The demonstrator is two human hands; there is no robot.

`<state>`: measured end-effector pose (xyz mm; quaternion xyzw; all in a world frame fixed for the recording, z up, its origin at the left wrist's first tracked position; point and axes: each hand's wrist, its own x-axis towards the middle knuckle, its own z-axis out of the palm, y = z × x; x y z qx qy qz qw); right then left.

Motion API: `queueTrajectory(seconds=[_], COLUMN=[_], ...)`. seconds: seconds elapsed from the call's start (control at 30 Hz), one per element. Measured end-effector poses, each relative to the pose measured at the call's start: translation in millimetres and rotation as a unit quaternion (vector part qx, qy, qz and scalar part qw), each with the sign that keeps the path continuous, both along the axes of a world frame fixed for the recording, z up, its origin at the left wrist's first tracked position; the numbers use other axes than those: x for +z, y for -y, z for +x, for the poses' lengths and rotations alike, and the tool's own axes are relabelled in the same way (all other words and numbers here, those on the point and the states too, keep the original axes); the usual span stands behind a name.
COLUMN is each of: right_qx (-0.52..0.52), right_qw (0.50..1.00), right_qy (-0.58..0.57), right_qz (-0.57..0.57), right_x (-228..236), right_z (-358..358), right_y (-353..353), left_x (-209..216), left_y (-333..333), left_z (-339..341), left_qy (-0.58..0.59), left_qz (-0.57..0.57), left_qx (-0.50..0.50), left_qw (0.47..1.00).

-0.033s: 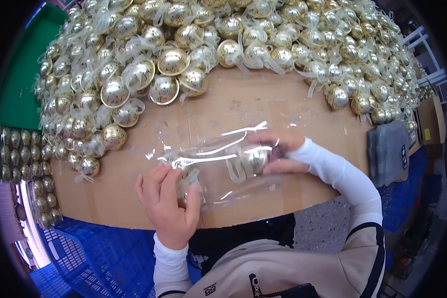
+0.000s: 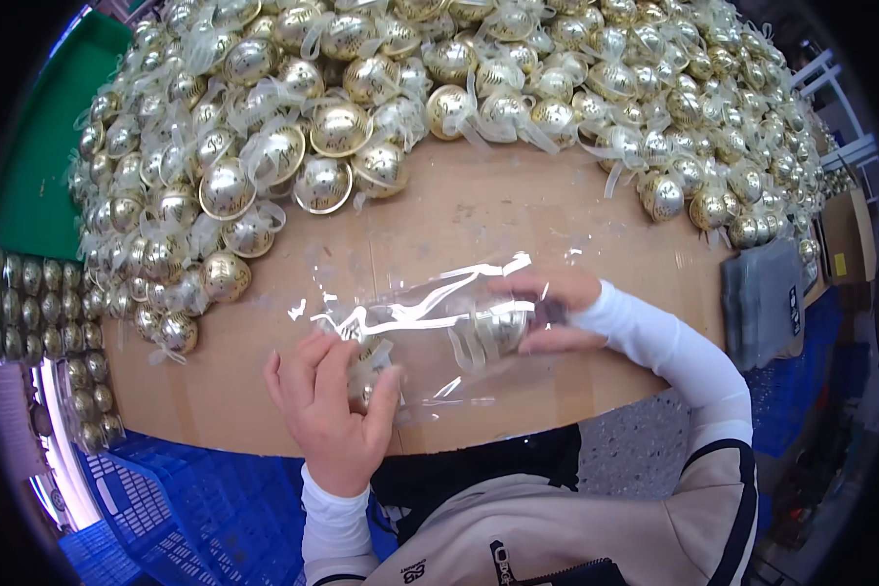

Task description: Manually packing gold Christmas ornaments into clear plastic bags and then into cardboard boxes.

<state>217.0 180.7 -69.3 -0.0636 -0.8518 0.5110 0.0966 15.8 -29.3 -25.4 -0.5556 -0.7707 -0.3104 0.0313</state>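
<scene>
A clear plastic bag lies crinkled and shining between my two hands, above the near part of the brown cardboard surface. My left hand grips its left end, where at least one gold ball shows partly behind the fingers and film. At the right end, my right hand closes its thumb and fingers around a shiny gold ball with a pale sheer ribbon. That ball appears to be inside the film, but glare makes this hard to tell.
A large heap of gold balls with sheer ribbons covers the far side of the cardboard. Flat grey plastic packs lie at the right edge. Trays of gold balls and a blue crate stand at left.
The bag's film has shifted and creased differently, and the ribbon beside the right ball has moved slightly. Both hands stay in nearly the same places.
</scene>
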Motion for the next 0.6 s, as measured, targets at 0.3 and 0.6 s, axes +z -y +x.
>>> queueTrajectory(seconds=[0.3,0.6], right_qx=[0.07,0.103], right_qw=[0.985,0.962], right_qy=[-0.098,-0.167], right_qz=[0.12,0.188], right_x=[2.6,3.3], right_z=[-0.9,-40.8], right_y=[-16.0,8.7], left_x=[3.9,1.6], left_y=[-2.3,-6.4], left_z=[1.2,-3.5], left_qy=[0.012,0.034], left_qz=[-0.042,-0.024], left_qx=[0.023,0.018], left_qw=[0.999,0.999])
